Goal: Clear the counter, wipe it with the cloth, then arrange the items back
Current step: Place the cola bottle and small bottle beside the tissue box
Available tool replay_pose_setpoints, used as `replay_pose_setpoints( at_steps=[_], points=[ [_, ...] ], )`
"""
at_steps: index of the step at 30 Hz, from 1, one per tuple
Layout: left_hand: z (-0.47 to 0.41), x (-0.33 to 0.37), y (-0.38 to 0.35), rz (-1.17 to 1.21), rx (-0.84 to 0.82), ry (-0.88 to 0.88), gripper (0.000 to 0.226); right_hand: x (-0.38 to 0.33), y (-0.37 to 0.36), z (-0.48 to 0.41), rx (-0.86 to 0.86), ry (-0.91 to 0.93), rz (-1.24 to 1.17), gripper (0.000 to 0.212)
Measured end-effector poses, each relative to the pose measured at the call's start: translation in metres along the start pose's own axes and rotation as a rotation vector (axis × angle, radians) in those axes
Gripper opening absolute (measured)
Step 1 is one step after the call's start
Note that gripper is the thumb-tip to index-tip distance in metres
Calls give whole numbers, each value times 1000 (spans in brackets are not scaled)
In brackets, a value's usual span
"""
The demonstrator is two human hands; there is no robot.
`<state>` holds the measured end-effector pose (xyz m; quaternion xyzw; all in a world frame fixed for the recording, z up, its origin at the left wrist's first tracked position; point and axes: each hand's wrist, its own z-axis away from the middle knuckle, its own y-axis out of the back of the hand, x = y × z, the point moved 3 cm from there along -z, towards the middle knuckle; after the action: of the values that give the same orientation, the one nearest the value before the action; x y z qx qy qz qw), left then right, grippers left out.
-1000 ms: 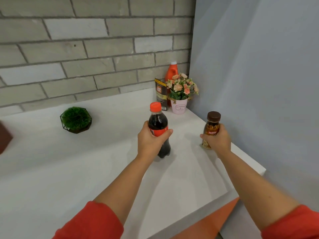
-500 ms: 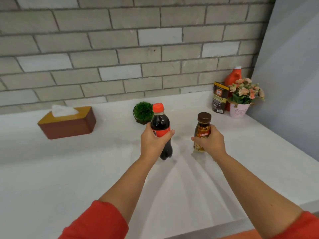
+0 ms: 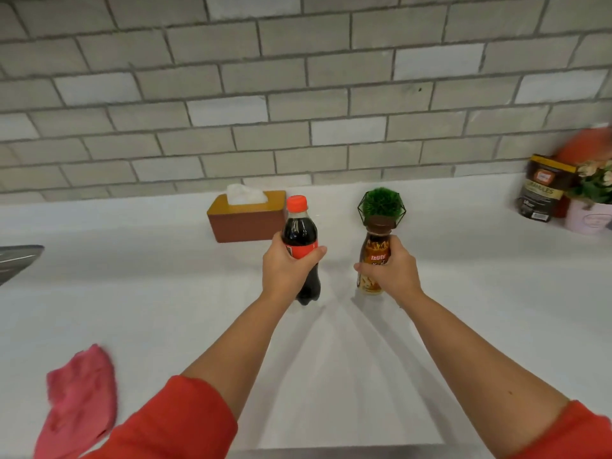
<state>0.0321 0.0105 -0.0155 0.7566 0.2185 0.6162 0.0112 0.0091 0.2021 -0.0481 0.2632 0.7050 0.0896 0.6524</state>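
My left hand (image 3: 287, 270) grips a dark cola bottle (image 3: 300, 233) with a red cap, held upright over the white counter (image 3: 165, 293). My right hand (image 3: 390, 274) grips a small brown bottle (image 3: 376, 250) with a brown lid, also upright. Both bottles hang side by side above the middle of the counter; whether their bases touch it I cannot tell. A pink cloth (image 3: 79, 402) lies crumpled on the counter at the near left.
A brown tissue box (image 3: 246, 220) and a small green plant in a wire frame (image 3: 381, 205) stand behind the bottles. At the far right are a dark packet (image 3: 543, 188), a red bottle (image 3: 586, 144) and a pink flower pot (image 3: 587, 220). A sink edge (image 3: 20, 260) shows left.
Both hands have carried the bottles leftward along the counter, away from the right corner. The view swung left, bringing the tissue box, pink cloth and sink edge into sight.
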Motion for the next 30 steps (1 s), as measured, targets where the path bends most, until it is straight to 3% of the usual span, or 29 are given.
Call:
replay_pose_setpoints(
  at_steps=[11, 20, 25, 30],
  points=[
    [-59, -40, 52, -33, 104, 9, 62, -49, -92, -39, -213, 171, 58, 68],
    [-110, -65, 126, -126, 249, 77, 47, -103, -187, -66, -364, 343, 65, 72],
    [-143, -87, 168, -159, 278, 129, 52, -135, -238, -77, -429, 332, 107, 70],
    [-187, -118, 204, -183, 230, 153, 56, -168, -288, -85, -450, 301, 1, 70]
  ],
)
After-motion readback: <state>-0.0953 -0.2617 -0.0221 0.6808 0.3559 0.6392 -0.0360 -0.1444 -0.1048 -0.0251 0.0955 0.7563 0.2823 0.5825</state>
